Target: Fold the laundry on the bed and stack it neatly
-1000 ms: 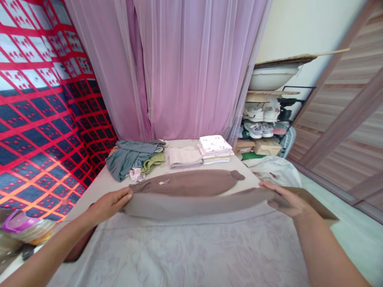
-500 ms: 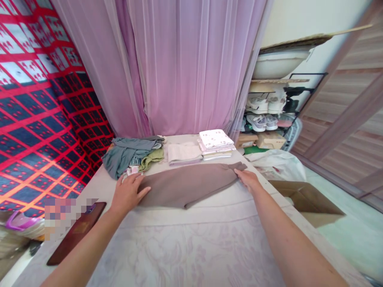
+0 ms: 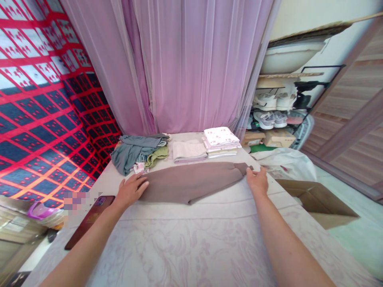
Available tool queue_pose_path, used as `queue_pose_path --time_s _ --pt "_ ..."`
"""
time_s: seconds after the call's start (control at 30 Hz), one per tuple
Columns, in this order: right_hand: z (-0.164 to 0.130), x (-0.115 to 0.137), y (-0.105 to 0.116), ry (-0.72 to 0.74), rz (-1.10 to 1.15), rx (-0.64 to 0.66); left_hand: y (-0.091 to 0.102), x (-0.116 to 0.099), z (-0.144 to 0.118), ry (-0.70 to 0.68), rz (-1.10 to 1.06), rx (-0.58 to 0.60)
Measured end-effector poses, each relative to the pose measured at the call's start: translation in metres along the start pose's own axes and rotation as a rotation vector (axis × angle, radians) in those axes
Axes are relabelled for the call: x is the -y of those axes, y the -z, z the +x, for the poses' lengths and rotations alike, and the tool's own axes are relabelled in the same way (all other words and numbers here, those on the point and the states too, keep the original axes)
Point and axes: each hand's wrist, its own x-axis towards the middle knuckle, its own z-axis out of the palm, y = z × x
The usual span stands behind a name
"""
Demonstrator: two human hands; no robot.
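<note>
lying folded lengthwise mid-bed, the brown sweatpants [image 3: 191, 181] are now doubled leg over leg, no longer spread as a second ago. left hand [image 3: 130, 190] is pressing the waist end, fingers flat and released; right hand [image 3: 257, 180] is pinching the cuff at 3 o'clock. folded stacks [image 3: 220, 141] and loose clothes [image 3: 134, 151] are crowding 12 o'clock; phone [image 3: 89, 221] at 8.

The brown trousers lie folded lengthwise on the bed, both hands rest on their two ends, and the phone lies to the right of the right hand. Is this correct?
Not quite. In the head view the phone lies to the left, near the left hand, not by the right hand. The rest holds: the brown trousers lie folded lengthwise on the bed, one hand at each end.
</note>
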Motion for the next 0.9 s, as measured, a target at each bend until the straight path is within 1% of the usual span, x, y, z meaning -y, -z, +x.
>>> queue_pose_path --time_s 0.03,0.07,0.1,0.13,0.2,0.23,0.27,0.33,0.37,0.43,0.5,0.57,0.63,0.7,0.73,0.8,0.9 --pt "-0.01 0.007 0.002 0.021 0.032 -0.04 -0.002 0.005 0.0 0.0 -0.022 -0.055" --pt "-0.023 0.015 0.003 0.088 0.078 -0.06 -0.005 0.011 0.0 0.001 -0.045 -0.101" --pt "-0.038 0.025 0.003 0.216 0.129 -0.023 -0.01 0.016 0.0 0.01 -0.079 -0.125" --pt "-0.054 0.036 0.002 0.378 0.172 0.051 -0.015 0.021 0.001 0.031 -0.126 -0.126" --pt "-0.087 0.058 -0.003 0.71 0.208 0.283 -0.024 0.026 0.003 0.092 -0.241 -0.097" --pt "-0.102 0.068 -0.007 0.833 0.189 0.396 -0.027 0.028 0.005 0.119 -0.298 -0.082" --pt "-0.114 0.075 -0.011 0.906 0.162 0.484 -0.028 0.028 0.006 0.137 -0.35 -0.073" --pt "-0.13 0.083 -0.019 0.941 0.125 0.581 -0.027 0.027 0.008 0.184 -0.434 -0.08" --pt "-0.134 0.084 -0.023 0.931 0.118 0.598 -0.025 0.026 0.009 0.235 -0.482 -0.085" --pt "-0.137 0.082 -0.028 0.907 0.132 0.595 -0.018 0.026 0.008 0.387 -0.621 -0.075" --pt "-0.136 0.078 -0.029 0.898 0.147 0.584 -0.011 0.028 0.007 0.528 -0.77 -0.027" --pt "-0.137 0.076 -0.026 0.89 0.138 0.586 -0.004 0.032 0.005 0.583 -0.871 0.069" --pt "-0.141 0.078 -0.021 0.894 0.114 0.604 -0.001 0.034 0.004 0.608 -0.92 0.171" --pt "-0.148 0.082 -0.017 0.923 0.087 0.626 0.001 0.034 0.004 0.649 -0.975 0.221" --pt "-0.152 0.084 -0.016 0.94 0.071 0.63 0.001 0.033 0.005 0.654 -1.013 0.217" --pt "-0.158 0.088 -0.016 0.964 0.041 0.61 -0.001 0.028 0.005 0.618 -1.092 0.182" --pt "-0.161 0.091 -0.019 0.986 0.061 0.555 -0.003 0.02 0.005 0.478 -1.175 0.077"
